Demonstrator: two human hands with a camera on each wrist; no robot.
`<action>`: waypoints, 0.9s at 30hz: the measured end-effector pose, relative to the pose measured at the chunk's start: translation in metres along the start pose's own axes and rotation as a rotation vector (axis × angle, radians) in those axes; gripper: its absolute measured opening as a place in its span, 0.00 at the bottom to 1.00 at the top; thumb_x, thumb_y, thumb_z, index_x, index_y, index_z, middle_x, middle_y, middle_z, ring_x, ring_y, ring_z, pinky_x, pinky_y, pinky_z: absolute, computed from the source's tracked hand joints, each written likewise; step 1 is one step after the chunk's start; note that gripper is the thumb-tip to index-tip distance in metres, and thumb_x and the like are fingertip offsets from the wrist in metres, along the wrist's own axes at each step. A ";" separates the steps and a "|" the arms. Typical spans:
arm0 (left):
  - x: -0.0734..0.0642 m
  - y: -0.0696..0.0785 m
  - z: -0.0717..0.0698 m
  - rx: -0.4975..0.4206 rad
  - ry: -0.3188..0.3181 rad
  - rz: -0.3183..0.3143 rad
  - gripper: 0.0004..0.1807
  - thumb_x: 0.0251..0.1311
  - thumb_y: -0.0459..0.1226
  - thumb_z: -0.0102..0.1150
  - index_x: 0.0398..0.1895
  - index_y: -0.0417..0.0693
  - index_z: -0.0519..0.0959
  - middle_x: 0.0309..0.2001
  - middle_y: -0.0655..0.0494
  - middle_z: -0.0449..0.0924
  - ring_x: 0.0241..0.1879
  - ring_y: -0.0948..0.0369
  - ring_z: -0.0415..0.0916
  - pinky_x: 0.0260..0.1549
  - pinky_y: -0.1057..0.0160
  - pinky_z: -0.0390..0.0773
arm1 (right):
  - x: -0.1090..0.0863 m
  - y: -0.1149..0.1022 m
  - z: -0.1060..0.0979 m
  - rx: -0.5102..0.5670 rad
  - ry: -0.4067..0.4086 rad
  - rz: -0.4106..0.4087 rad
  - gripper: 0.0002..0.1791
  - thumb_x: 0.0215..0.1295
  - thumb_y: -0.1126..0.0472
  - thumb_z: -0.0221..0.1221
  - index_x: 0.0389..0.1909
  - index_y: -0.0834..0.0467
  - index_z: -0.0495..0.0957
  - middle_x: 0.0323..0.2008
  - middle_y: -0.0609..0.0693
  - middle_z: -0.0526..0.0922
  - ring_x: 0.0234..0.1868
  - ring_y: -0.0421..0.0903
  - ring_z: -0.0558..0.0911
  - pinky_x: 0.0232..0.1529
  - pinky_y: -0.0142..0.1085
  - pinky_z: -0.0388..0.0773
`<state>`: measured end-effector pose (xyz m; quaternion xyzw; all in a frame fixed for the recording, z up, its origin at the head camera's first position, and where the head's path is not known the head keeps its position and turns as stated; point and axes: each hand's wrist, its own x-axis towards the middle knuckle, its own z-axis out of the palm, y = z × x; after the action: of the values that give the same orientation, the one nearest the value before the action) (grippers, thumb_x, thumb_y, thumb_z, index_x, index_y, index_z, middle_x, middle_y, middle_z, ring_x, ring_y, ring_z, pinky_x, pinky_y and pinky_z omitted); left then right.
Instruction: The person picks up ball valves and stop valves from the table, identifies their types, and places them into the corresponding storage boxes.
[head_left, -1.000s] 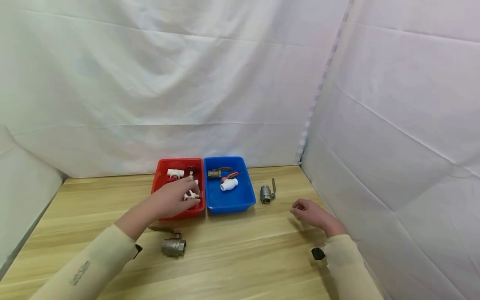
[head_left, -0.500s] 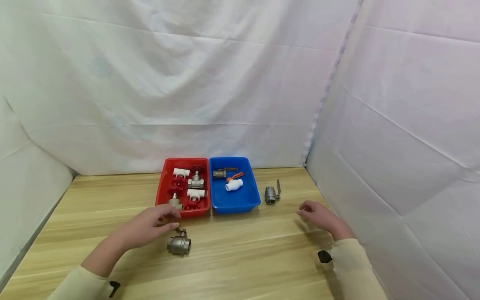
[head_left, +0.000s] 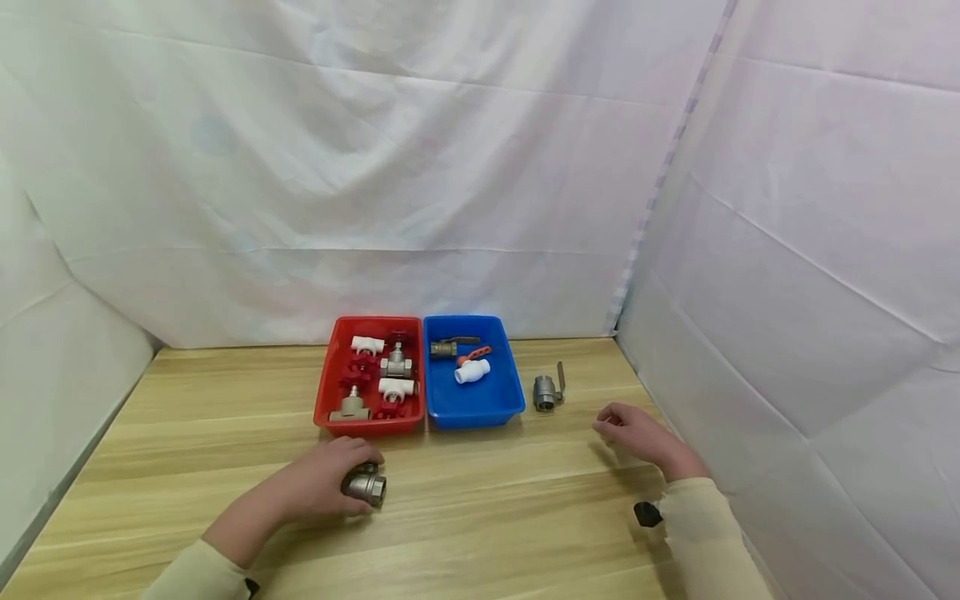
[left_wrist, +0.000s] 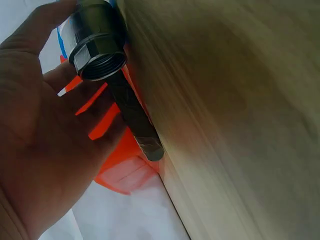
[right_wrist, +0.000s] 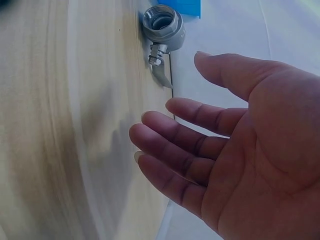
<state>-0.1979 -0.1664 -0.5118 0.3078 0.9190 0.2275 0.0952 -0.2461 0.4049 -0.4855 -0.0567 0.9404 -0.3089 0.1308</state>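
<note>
My left hand (head_left: 322, 482) is around a metal ball valve (head_left: 367, 485) on the table in front of the red tray. In the left wrist view the thumb lies against the threaded body of that ball valve (left_wrist: 100, 42) and the other fingers reach behind it, partly hidden. Its flat lever (left_wrist: 135, 112) points along the tabletop. Over the right side of the table, my right hand (head_left: 637, 435) hovers with loosely bent fingers and holds nothing. A second metal ball valve (head_left: 545, 392) stands nearest to it, just beyond the fingertips, with its lever upright; the right wrist view shows this too.
A red tray (head_left: 324, 392) contains several valves with red handwheels, white and metal. Beside it, a blue tray (head_left: 517, 398) holds a brass lever valve (head_left: 444, 349) and a white valve (head_left: 472, 372) with an orange handle. White cloth (head_left: 420, 167) hangs behind and to the sides.
My left hand has left the red tray, come back toward the near side and closed around the metal ball valve there. My right hand stays nearly still. The head view has shifted slightly.
</note>
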 end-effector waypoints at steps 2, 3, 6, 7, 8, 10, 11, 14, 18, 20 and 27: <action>0.001 0.000 0.001 0.024 -0.002 0.005 0.32 0.54 0.53 0.86 0.61 0.62 0.83 0.55 0.68 0.79 0.54 0.61 0.74 0.54 0.46 0.81 | 0.003 -0.002 -0.001 -0.006 0.000 -0.003 0.15 0.86 0.52 0.60 0.55 0.61 0.82 0.42 0.55 0.87 0.42 0.52 0.86 0.42 0.44 0.81; 0.002 0.001 0.002 0.039 -0.002 0.006 0.32 0.53 0.53 0.86 0.60 0.63 0.83 0.54 0.68 0.78 0.55 0.61 0.74 0.55 0.46 0.80 | 0.004 -0.003 -0.001 -0.006 -0.001 -0.004 0.15 0.86 0.52 0.60 0.55 0.61 0.82 0.41 0.55 0.87 0.41 0.52 0.86 0.42 0.44 0.80; 0.003 0.002 0.002 0.062 -0.006 0.012 0.30 0.52 0.51 0.87 0.57 0.64 0.83 0.52 0.67 0.77 0.54 0.60 0.73 0.55 0.44 0.79 | 0.008 -0.008 -0.002 -0.008 -0.003 -0.010 0.14 0.86 0.53 0.60 0.55 0.61 0.82 0.41 0.55 0.87 0.42 0.53 0.85 0.42 0.45 0.80; 0.004 0.002 0.002 0.064 -0.013 0.007 0.29 0.51 0.52 0.87 0.56 0.65 0.83 0.51 0.68 0.76 0.53 0.60 0.72 0.54 0.45 0.79 | 0.010 -0.009 -0.002 -0.003 -0.004 -0.009 0.14 0.86 0.53 0.60 0.54 0.61 0.82 0.41 0.56 0.87 0.42 0.53 0.85 0.42 0.45 0.79; 0.004 0.002 0.003 0.063 -0.021 -0.001 0.28 0.52 0.52 0.86 0.55 0.65 0.83 0.50 0.68 0.75 0.52 0.60 0.72 0.52 0.47 0.80 | 0.011 -0.010 -0.002 -0.002 -0.005 -0.015 0.14 0.86 0.53 0.60 0.54 0.61 0.83 0.42 0.56 0.87 0.43 0.54 0.85 0.42 0.46 0.80; 0.005 0.003 0.003 0.053 -0.038 -0.013 0.27 0.52 0.52 0.86 0.53 0.67 0.83 0.49 0.67 0.73 0.50 0.61 0.71 0.48 0.52 0.80 | 0.015 -0.011 -0.002 -0.001 -0.003 -0.022 0.14 0.86 0.53 0.60 0.55 0.61 0.83 0.44 0.57 0.87 0.44 0.54 0.86 0.43 0.46 0.81; 0.005 0.003 0.003 0.047 -0.045 -0.015 0.26 0.52 0.52 0.86 0.53 0.67 0.83 0.48 0.66 0.72 0.49 0.61 0.71 0.45 0.54 0.80 | 0.016 -0.012 -0.002 0.000 0.002 -0.024 0.14 0.86 0.53 0.60 0.55 0.61 0.83 0.45 0.57 0.87 0.45 0.55 0.86 0.44 0.47 0.81; 0.005 0.003 0.004 0.038 -0.067 -0.016 0.25 0.52 0.52 0.86 0.52 0.68 0.83 0.48 0.64 0.71 0.46 0.62 0.71 0.42 0.57 0.80 | 0.022 -0.010 -0.002 -0.015 0.028 -0.037 0.15 0.86 0.52 0.60 0.56 0.61 0.83 0.47 0.56 0.87 0.46 0.54 0.86 0.45 0.47 0.83; 0.004 0.004 0.005 0.026 -0.079 -0.023 0.25 0.52 0.53 0.85 0.50 0.67 0.82 0.48 0.65 0.71 0.44 0.63 0.72 0.42 0.58 0.80 | 0.029 -0.006 0.000 -0.039 0.080 -0.036 0.14 0.86 0.52 0.61 0.54 0.61 0.84 0.46 0.55 0.88 0.45 0.53 0.86 0.46 0.48 0.83; 0.004 0.004 0.004 0.009 -0.076 -0.018 0.25 0.52 0.53 0.85 0.50 0.67 0.83 0.48 0.65 0.71 0.43 0.63 0.73 0.40 0.58 0.79 | 0.032 -0.005 0.001 -0.050 0.092 -0.036 0.13 0.86 0.53 0.61 0.53 0.60 0.84 0.45 0.55 0.87 0.43 0.52 0.85 0.45 0.47 0.82; 0.002 0.002 0.003 -0.012 -0.087 -0.024 0.22 0.56 0.54 0.82 0.51 0.65 0.84 0.50 0.68 0.75 0.47 0.63 0.73 0.45 0.56 0.80 | 0.034 -0.006 0.004 -0.062 0.091 -0.031 0.12 0.86 0.53 0.61 0.51 0.59 0.84 0.44 0.55 0.87 0.41 0.48 0.82 0.44 0.45 0.80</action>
<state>-0.1974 -0.1622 -0.5136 0.3057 0.9161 0.2185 0.1395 -0.2771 0.3913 -0.4923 -0.0610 0.9534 -0.2840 0.0813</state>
